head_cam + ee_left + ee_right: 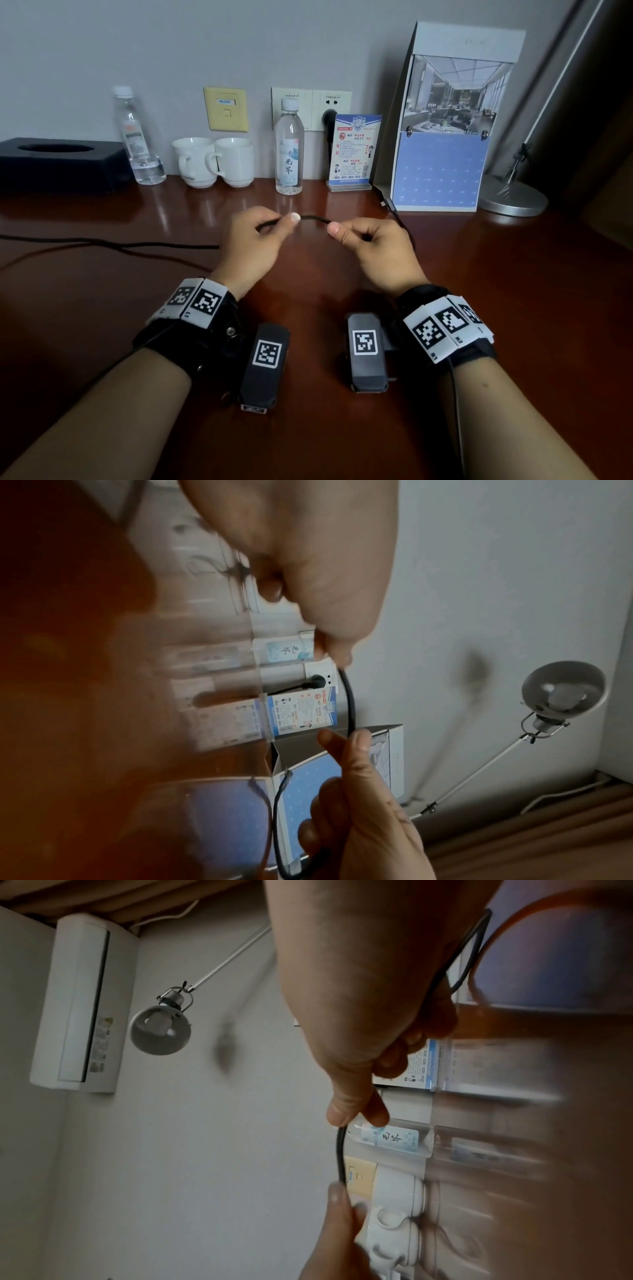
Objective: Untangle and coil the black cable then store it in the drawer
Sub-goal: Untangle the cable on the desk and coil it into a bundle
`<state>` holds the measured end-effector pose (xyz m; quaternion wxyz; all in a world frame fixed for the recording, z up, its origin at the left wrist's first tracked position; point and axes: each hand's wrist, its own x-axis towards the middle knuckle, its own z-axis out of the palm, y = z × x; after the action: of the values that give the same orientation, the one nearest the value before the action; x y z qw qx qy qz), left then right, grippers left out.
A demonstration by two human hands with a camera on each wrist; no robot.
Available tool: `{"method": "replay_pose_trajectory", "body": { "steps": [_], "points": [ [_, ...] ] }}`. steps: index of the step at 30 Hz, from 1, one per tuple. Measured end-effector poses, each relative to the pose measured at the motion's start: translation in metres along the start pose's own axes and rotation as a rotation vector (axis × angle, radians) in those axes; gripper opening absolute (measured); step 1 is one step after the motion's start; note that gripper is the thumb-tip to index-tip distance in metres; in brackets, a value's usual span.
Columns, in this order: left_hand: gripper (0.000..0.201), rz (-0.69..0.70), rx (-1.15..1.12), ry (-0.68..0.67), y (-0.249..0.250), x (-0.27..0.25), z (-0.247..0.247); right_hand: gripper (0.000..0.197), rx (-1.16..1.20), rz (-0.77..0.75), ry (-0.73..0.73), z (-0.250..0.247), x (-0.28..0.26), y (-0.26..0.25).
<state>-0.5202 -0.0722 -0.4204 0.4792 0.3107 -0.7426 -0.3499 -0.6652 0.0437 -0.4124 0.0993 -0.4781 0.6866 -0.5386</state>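
Observation:
Both hands hold the black cable (313, 218) just above the brown desk (513, 274). My left hand (290, 220) pinches it between thumb and finger, and my right hand (335, 230) pinches it a short way to the right. A short arc of cable spans the gap between them. From the left hand the cable trails left across the desk. Its plug end (386, 204) lies by the calendar. In the left wrist view the cable (351, 702) curves from my left hand (337, 657) down to the right hand (356, 777). The right wrist view shows the cable (340, 1153) below my right hand (346, 1119). No drawer is in view.
Along the wall stand a black tissue box (58, 164), two water bottles (289, 147), two white cups (215, 162), a sign card (354, 154), a standing calendar (442, 137) and a lamp base (513, 198). A plug sits in the wall socket (330, 114).

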Motion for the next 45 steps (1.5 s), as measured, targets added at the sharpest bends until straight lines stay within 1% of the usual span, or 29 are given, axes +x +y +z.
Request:
{"method": "replay_pose_trajectory", "body": {
  "steps": [2,5,7,9,11,12,14,17,20,21,23,24,26,28,31,33,35,37,39,40,43,44,45],
  "points": [
    [0.034,-0.048,0.055,0.195,-0.008,0.006,-0.008,0.02,-0.03,-0.005,0.063,-0.004,0.0,0.0],
    [0.039,-0.208,0.042,0.394,-0.017,0.013,-0.023,0.022,-0.074,0.011,0.128,-0.01,-0.001,0.0],
    [0.037,-0.31,0.016,0.503,-0.02,0.017,-0.03,0.019,-0.154,0.033,0.213,-0.013,0.0,0.003],
    [0.039,-0.389,0.02,0.603,-0.021,0.019,-0.036,0.019,-0.218,0.081,0.346,-0.019,0.003,0.006],
    [0.039,-0.436,0.04,0.63,-0.022,0.019,-0.042,0.023,-0.215,0.153,0.449,-0.028,0.004,0.007],
    [0.038,-0.447,0.058,0.605,-0.022,0.019,-0.043,0.025,-0.201,0.196,0.461,-0.031,0.004,0.008],
    [0.032,-0.42,0.085,0.495,-0.024,0.017,-0.04,0.026,-0.167,0.256,0.438,-0.033,0.004,0.008],
    [0.028,-0.274,0.173,0.291,-0.022,0.012,-0.029,0.028,-0.115,0.271,0.398,-0.031,0.002,0.002],
    [0.024,-0.112,0.258,0.177,-0.015,0.009,-0.021,0.031,-0.022,0.239,0.337,-0.028,0.002,-0.004],
    [0.024,-0.091,0.229,0.115,-0.013,0.008,-0.017,0.033,0.017,0.238,0.315,-0.026,0.002,-0.004],
    [0.024,-0.098,0.154,-0.036,-0.011,0.006,-0.012,0.036,0.085,0.25,0.265,-0.022,0.005,0.001],
    [0.025,-0.099,0.152,-0.084,-0.011,0.005,-0.01,0.035,0.108,0.251,0.241,-0.019,0.006,0.002],
    [0.023,-0.078,0.237,-0.142,-0.009,0.003,-0.01,0.031,0.123,0.237,0.202,-0.015,0.008,0.007],
    [0.02,-0.047,0.337,-0.141,-0.003,0.001,-0.012,0.027,0.133,0.219,0.181,-0.012,0.009,0.009],
    [0.021,-0.026,0.353,-0.142,0.003,-0.001,-0.014,0.027,0.186,0.189,0.168,-0.011,0.009,0.011],
    [0.021,-0.023,0.359,-0.124,0.004,0.0,-0.015,0.028,0.229,0.201,0.139,-0.011,0.008,0.008],
    [0.021,0.002,0.415,-0.107,0.006,-0.001,-0.016,0.028,0.292,0.208,0.109,-0.01,0.007,0.006],
    [0.02,0.047,0.47,-0.077,0.009,-0.001,-0.016,0.025,0.324,0.202,0.101,-0.009,0.007,0.007],
    [0.021,0.061,0.52,-0.051,0.008,-0.001,-0.015,0.023,0.33,0.186,0.107,-0.009,0.007,0.009],
    [0.021,0.058,0.485,-0.054,0.007,0.0,-0.014,0.022,0.323,0.177,0.109,-0.009,0.007,0.009],
    [0.021,0.026,0.114,-0.096,0.002,0.001,-0.01,0.022,0.296,0.144,0.109,-0.01,0.007,0.008],
    [0.021,0.02,0.065,-0.09,0.002,0.001,-0.008,0.022,0.286,0.134,0.112,-0.01,0.007,0.007],
    [0.021,0.028,0.062,-0.073,0.003,0.001,-0.008,0.022,0.271,0.122,0.117,-0.01,0.007,0.007]
  ]
}}
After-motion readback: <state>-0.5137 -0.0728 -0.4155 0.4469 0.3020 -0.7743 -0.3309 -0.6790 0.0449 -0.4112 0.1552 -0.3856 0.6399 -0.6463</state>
